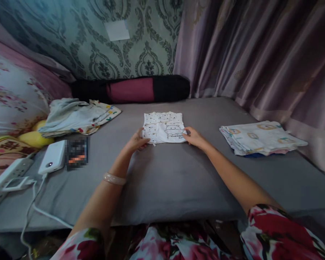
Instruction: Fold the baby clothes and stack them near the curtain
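Note:
A small white garment with a bear drawing and little printed figures lies folded into a rectangle on the grey sheet. My left hand pinches its near left corner, fingers curled at the edge. At the near right corner, my right hand grips the cloth beside the bear print, thumb on top. The fingertips under the cloth are hidden. A short white tie pokes out at the garment's near edge.
Folded clothes are stacked at the right, and a looser clothes pile lies at the left. A power bank, cables and a power strip sit front left. A black and maroon bag lies along the wall.

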`<state>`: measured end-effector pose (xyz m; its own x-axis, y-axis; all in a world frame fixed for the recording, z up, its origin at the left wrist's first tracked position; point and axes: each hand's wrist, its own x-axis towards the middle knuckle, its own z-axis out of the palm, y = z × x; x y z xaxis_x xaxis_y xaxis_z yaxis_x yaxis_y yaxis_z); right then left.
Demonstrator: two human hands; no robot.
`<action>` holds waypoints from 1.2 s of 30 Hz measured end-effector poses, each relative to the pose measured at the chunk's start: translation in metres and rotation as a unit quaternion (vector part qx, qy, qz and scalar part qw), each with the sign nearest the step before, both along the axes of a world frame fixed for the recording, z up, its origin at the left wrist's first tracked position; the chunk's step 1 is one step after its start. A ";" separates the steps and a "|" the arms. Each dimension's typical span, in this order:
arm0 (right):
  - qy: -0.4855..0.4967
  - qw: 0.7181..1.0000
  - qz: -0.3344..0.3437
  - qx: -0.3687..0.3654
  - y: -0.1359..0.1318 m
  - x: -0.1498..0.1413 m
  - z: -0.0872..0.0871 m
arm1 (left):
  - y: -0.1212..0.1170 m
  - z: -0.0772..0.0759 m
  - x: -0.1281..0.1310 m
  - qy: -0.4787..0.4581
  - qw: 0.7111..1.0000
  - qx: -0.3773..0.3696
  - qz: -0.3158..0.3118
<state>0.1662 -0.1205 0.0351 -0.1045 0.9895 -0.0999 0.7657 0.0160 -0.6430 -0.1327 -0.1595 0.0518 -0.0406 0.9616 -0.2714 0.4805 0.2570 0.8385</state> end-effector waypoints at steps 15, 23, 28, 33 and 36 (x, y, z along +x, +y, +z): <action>-0.089 0.980 0.034 0.176 0.005 0.004 -0.005 | 0.010 -0.015 -0.010 0.246 0.950 0.186 -0.046; -0.063 0.964 -0.008 0.258 0.035 -0.014 -0.003 | 0.046 -0.028 -0.001 0.301 0.900 0.311 0.053; -0.055 0.971 -0.045 0.230 0.057 -0.026 -0.004 | 0.069 -0.025 0.010 0.292 0.905 0.301 0.074; -0.067 0.966 -0.074 0.240 0.085 -0.034 -0.006 | 0.097 -0.025 0.015 0.291 0.904 0.298 0.099; -0.084 0.965 -0.086 0.231 0.106 -0.038 -0.010 | 0.117 -0.028 0.015 0.295 0.902 0.293 0.116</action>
<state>0.1286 -0.0146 0.0254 0.0447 0.9334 0.3560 0.8756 0.1350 -0.4638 -0.1173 -0.0422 0.0240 -0.2296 0.8799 0.4159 0.8779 0.0028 0.4788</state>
